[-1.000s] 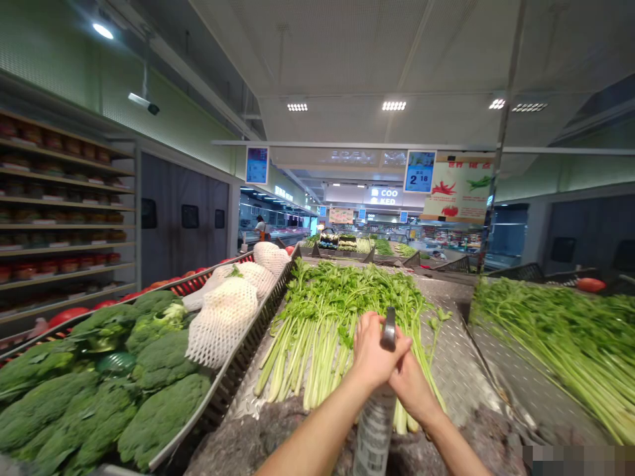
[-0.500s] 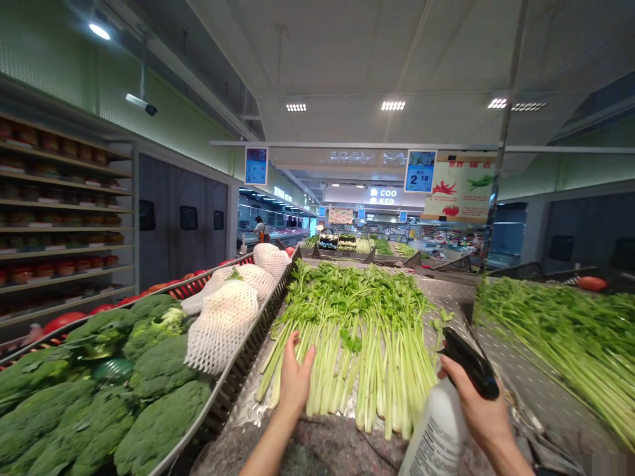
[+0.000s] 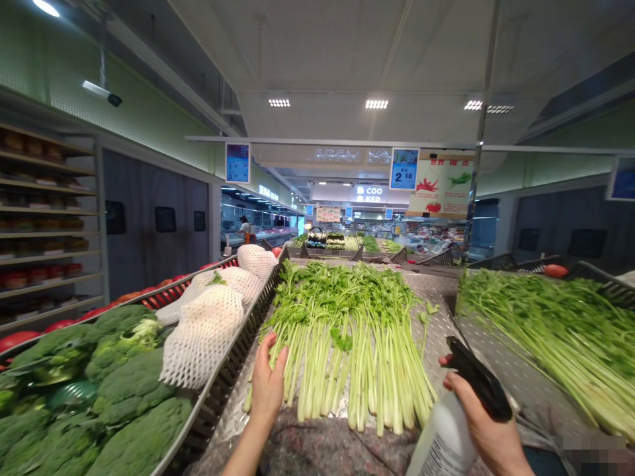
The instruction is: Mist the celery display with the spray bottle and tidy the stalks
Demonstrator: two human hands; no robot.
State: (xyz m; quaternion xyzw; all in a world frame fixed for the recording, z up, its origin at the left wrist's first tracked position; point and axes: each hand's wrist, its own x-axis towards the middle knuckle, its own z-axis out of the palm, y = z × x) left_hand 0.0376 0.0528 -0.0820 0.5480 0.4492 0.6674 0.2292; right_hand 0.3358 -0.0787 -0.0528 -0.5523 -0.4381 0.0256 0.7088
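Stalks of celery (image 3: 362,357) lie side by side on a textured metal shelf (image 3: 439,297), leaves toward the back and cut ends toward me. My right hand (image 3: 483,413) grips a spray bottle (image 3: 444,436) with a black trigger head and a pale body, just right of the celery. Over the left edge of the celery is my left hand (image 3: 268,380), its fingers apart and nothing in it. Whether it touches the stalks I cannot tell. A grey felt-like cloth (image 3: 307,443) lies along the front of the shelf.
On the left, a black crate (image 3: 223,390) holds broccoli (image 3: 133,377) and white foam-netted produce (image 3: 206,330). A mirror (image 3: 536,344) on the right reflects the celery. Price signs (image 3: 404,169) hang above. A person (image 3: 245,228) stands far back.
The view has turned slightly right, so the scene sits further left. My right hand with the spray bottle is now further from the celery. My left hand stays at the celery's left side.
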